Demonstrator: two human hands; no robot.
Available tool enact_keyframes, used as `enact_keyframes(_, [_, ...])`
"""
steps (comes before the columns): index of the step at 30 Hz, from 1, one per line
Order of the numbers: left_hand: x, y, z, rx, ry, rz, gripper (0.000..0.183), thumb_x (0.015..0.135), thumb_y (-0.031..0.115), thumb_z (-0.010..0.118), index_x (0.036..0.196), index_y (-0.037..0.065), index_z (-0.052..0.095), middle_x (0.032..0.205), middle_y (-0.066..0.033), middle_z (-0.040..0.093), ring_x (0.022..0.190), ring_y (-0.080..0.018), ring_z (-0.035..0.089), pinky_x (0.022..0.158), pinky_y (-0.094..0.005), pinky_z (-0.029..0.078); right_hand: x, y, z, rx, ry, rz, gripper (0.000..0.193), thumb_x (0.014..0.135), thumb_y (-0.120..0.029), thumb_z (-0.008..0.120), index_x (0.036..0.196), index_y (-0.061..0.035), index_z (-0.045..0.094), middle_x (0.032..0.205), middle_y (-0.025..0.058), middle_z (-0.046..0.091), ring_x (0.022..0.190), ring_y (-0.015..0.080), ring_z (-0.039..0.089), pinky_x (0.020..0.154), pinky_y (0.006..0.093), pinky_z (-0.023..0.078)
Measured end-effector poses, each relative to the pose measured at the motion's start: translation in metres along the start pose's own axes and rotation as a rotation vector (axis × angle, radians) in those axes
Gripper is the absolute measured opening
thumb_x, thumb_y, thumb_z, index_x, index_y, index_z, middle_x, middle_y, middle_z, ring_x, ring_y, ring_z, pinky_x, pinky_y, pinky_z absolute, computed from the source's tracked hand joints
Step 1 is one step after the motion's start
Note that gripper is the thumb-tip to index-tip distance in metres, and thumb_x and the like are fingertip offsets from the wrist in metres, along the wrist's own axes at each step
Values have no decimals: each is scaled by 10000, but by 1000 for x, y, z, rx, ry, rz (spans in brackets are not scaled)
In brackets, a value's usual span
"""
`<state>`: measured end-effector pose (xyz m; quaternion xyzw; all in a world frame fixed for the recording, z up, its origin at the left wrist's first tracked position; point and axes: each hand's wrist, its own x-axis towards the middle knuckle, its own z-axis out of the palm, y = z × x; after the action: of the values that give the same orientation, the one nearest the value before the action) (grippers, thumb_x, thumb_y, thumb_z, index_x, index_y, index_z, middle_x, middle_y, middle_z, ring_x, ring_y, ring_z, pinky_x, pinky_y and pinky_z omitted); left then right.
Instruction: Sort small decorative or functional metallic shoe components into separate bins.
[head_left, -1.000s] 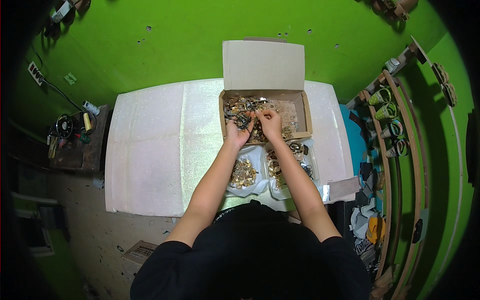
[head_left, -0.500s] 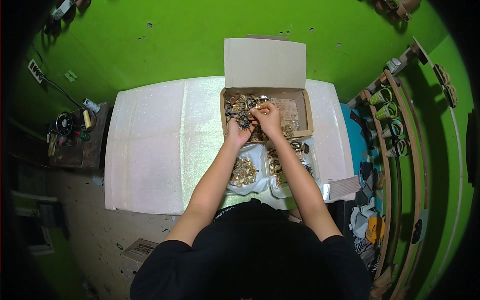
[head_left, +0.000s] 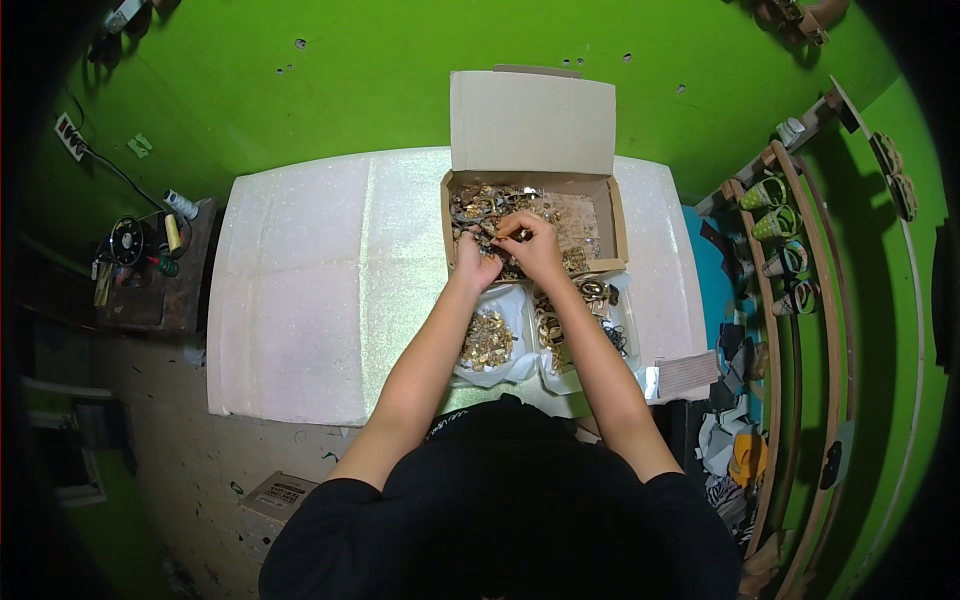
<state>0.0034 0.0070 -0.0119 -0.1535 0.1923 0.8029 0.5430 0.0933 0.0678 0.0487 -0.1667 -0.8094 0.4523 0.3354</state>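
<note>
Both my hands are over an open cardboard box (head_left: 619, 220) holding a heap of small gold, silver and dark metal fittings (head_left: 475, 200), some resembling buckles. My left hand (head_left: 477, 264) is at the box's near left part, its fingers curled round a small clump of dark metal pieces. Close against it, my right hand (head_left: 535, 248) has thumb and fingers bent together in a pinch at that clump. A shiny gold bit shows by the right fingers, too small to name. Fingertips partly hide what each hand grips.
Nearer me, a tray lined with white plastic (head_left: 522, 320) holds small gold pieces. Beside it, another lined tray (head_left: 560, 380) has larger buckles and rings, partly behind my right forearm. All rest on a shiny white-covered table (head_left: 300, 290). Right stands a wooden rack (head_left: 800, 190) with sandals.
My right hand has come down and closer to my left hand, its fingers bending inward. The left hand has turned, and its palm with the dark pieces shows less.
</note>
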Motion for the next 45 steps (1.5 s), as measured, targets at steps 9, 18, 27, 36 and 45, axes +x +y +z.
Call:
enact_keyframes(9, [2, -1, -1, 13, -86, 0, 323, 857, 225, 272, 1032, 5, 432, 991, -149, 511, 872, -244, 539, 788, -372, 462, -3, 1, 1, 171, 33, 228, 130, 638, 15, 651, 706, 6, 539, 813, 61, 576, 738, 104, 542, 635, 204, 444])
enact_keyframes(18, [2, -1, -1, -58, -103, -19, 360, 859, 196, 250, 951, -80, 462, 928, -188, 536, 876, -268, 550, 751, -346, 498, -22, 3, -35, 426, 215, 521, 168, 837, -97, 479, 896, 52, 532, 722, 69, 560, 533, 111, 527, 492, 204, 434])
enact_keyframes(27, [-1, -1, 2, -63, -109, -22, 363, 871, 182, 237, 927, -89, 473, 935, -201, 528, 884, -273, 543, 778, -345, 488, -103, 25, -82, 135, -28, 603, 154, 810, -87, 480, 784, 45, 556, 617, 50, 561, 429, 88, 484, 404, 207, 370])
enact_keyframes(36, [-3, -3, 1, -12, -118, 10, 369, 872, 193, 236, 918, -85, 474, 921, -195, 530, 883, -273, 543, 790, -345, 486, -116, 15, -73, -321, -78, 656, 129, 681, -63, 594, 780, 19, 611, 663, 126, 602, 590, 197, 585, 570, 284, 455])
enact_keyframes(45, [-4, -2, -1, 11, -130, -15, 363, 860, 171, 226, 928, -89, 470, 928, -195, 524, 878, -267, 544, 797, -341, 483, -106, 34, -106, -399, 24, 594, 115, 724, -81, 555, 773, -8, 629, 725, 147, 610, 677, 244, 591, 649, 313, 448])
